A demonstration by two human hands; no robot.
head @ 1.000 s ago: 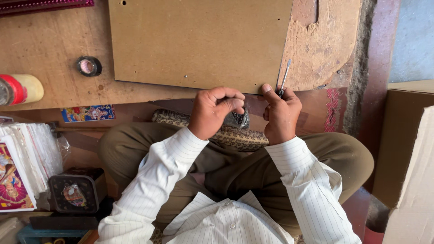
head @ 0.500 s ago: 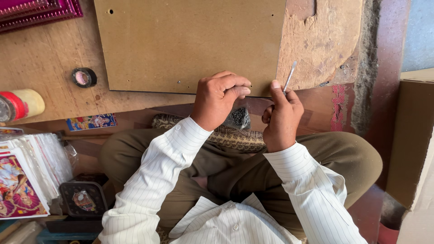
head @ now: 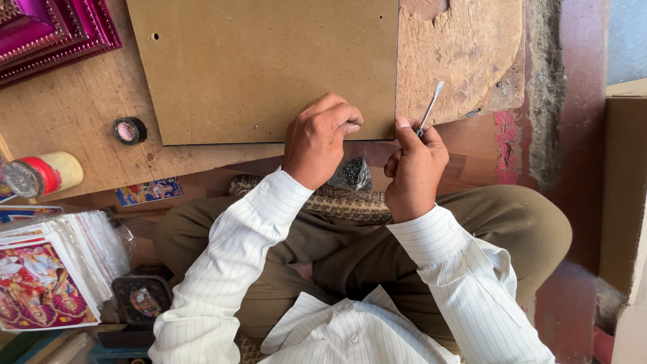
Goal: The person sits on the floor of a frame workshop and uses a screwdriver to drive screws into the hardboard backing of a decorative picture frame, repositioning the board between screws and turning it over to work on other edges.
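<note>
A brown hardboard sheet (head: 263, 64) lies flat on a worn wooden work surface (head: 60, 135) in front of me. My left hand (head: 318, 138) rests on the sheet's near edge with fingers curled, pinching something too small to make out. Beside it, at the sheet's near right corner, my right hand (head: 412, 165) grips a thin metal tool (head: 429, 108) that points up and away. A small clear bag of dark small metal pieces (head: 349, 174) sits on my lap between both hands.
A roll of black tape (head: 129, 130) and a bottle with a red cap (head: 40, 175) lie at the left. Magenta picture frames (head: 47, 34) sit at the top left. A stack of printed pictures (head: 54, 269) is by my left knee. A cardboard box (head: 623, 195) stands at the right.
Both hands have moved up from my lap to the sheet's near edge. The view has tilted down, so the sheet appears closer and larger.
</note>
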